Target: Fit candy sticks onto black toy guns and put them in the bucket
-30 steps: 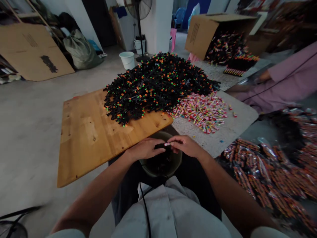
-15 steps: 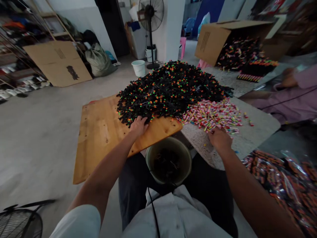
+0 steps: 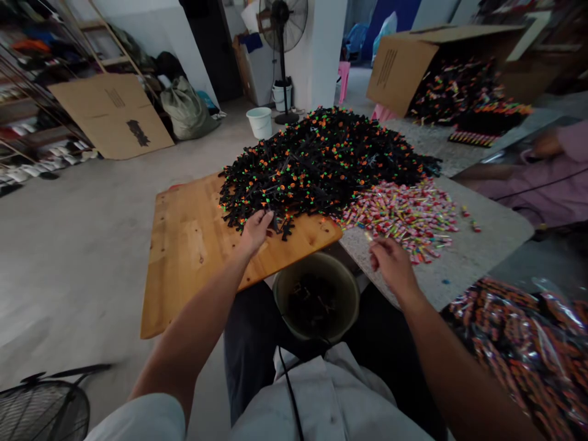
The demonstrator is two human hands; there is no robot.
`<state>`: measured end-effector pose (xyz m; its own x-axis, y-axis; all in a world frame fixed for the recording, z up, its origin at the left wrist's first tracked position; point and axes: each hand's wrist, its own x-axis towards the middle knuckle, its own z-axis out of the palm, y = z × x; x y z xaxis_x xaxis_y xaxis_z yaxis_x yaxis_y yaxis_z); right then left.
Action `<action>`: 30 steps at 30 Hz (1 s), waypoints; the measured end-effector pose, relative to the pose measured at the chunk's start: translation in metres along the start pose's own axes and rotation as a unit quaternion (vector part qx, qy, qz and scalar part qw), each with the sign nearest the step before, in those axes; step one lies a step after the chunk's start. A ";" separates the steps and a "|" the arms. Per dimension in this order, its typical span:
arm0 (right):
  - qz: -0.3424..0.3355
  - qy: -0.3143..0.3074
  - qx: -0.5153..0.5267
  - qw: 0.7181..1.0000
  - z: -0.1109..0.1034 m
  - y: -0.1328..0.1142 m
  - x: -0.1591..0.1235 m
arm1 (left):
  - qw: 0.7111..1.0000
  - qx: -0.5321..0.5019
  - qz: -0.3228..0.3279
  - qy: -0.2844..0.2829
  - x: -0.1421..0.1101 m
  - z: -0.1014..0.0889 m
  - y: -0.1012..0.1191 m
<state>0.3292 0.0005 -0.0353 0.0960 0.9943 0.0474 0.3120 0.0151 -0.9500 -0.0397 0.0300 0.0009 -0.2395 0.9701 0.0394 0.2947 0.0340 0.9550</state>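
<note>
A big heap of small black plastic pieces with orange and green tips point(image 3: 316, 159) lies on the wooden board point(image 3: 184, 245). At its front edge my left hand point(image 3: 257, 233) is closed, pinching one black plastic piece point(image 3: 275, 222). To the right, a pile of small pink, red and yellow wrapped sticks point(image 3: 404, 211) spreads over the stone-look tabletop point(image 3: 487, 214). My right hand point(image 3: 392, 266) is off the pile's near side, fingers closed on one small wrapped stick point(image 3: 369, 236). Its exact kind is too small to tell.
Between my knees, below the board's edge, stands a bucket point(image 3: 316, 297) with dark pieces inside. A tipped cardboard box point(image 3: 399, 73) spills similar pieces at the back right. Another person's sleeve point(image 3: 551, 177) shows at the right, above bagged goods point(image 3: 519, 343).
My right hand has lifted away from the wrapped pile and moved left with a small stick. My left hand has drawn a black piece from the heap's edge.
</note>
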 end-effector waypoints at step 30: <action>0.000 -0.040 0.264 0.964 0.071 -0.070 -0.051 | 0.927 -0.342 -0.104 -0.112 -0.092 0.071 0.048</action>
<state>0.2355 -0.0438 0.0064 0.0160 0.9989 0.0435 -0.2137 0.0460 -0.9758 0.0618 -0.0411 0.0223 -0.0056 0.9879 -0.1547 -0.4107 0.1388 0.9012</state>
